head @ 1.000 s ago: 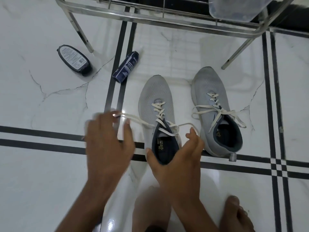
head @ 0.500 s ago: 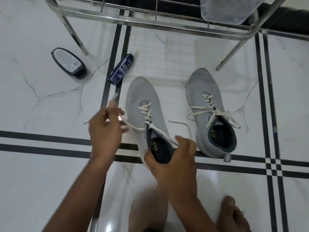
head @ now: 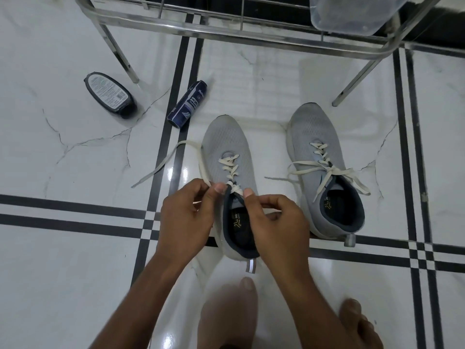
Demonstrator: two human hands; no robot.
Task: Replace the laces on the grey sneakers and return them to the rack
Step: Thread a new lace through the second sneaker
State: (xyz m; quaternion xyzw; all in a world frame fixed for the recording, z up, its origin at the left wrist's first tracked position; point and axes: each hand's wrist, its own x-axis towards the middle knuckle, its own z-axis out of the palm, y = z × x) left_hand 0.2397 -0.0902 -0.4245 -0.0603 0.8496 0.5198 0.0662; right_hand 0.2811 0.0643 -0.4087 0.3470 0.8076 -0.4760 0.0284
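Note:
Two grey sneakers stand on the floor, toes pointing away. The left sneaker (head: 227, 147) has a white lace (head: 230, 170) threaded up to its collar. My left hand (head: 186, 217) pinches the lace's left end at the top eyelets; that end loops out over the floor to the left. My right hand (head: 276, 222) pinches the lace on the right side of the collar and covers part of the shoe's opening. The right sneaker (head: 317, 137) stands apart, laced, its loose white ends (head: 334, 172) draped over both sides.
The steel rack (head: 226, 28) stands just beyond the shoes, a leg (head: 357, 79) near the right sneaker's toe. A clear plastic box (head: 352, 13) sits on it. A sneaker cleaner can (head: 188, 104) and a black polish bottle (head: 108, 94) lie left. Bare feet (head: 357, 323) at the bottom.
My left hand came in from the left to the shoe's collar, leaving the lace slack on the floor. My right hand rose from the heel to the top eyelets.

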